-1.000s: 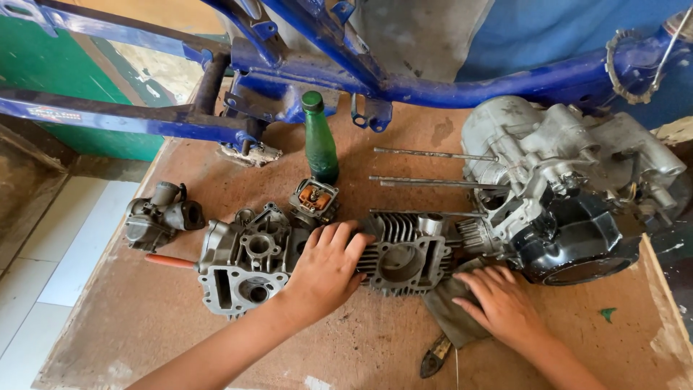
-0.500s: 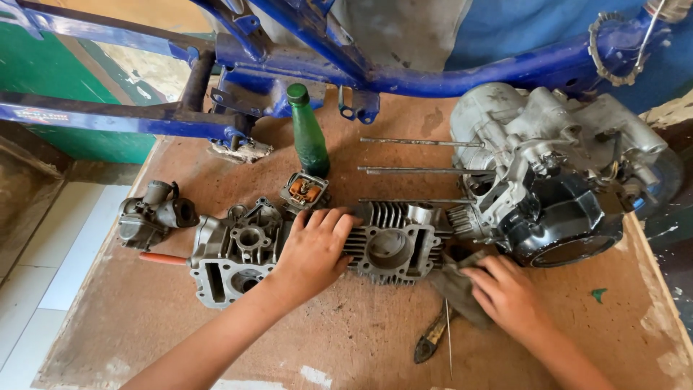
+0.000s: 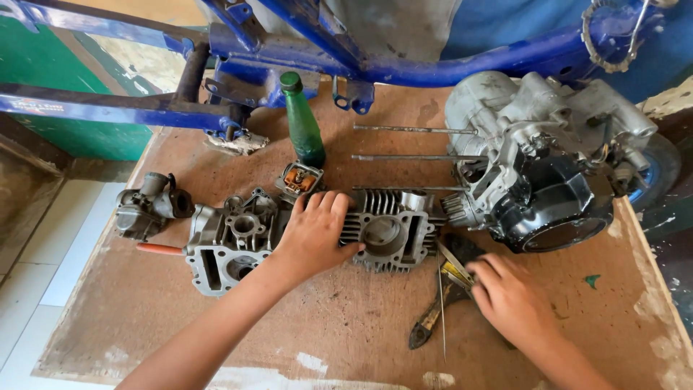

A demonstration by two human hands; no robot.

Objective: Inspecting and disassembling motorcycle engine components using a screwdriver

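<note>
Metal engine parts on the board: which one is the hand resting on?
The finned cylinder block, with its big round hole. The left hand lies on its edge; the other parts have no fins.

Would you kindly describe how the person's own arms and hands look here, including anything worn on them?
Both forearms are bare as far as the picture shows, with no sleeves in view. The left hand and the right hand wear no gloves, and no rings, watch or bracelets show. The fingernails are short.
</note>
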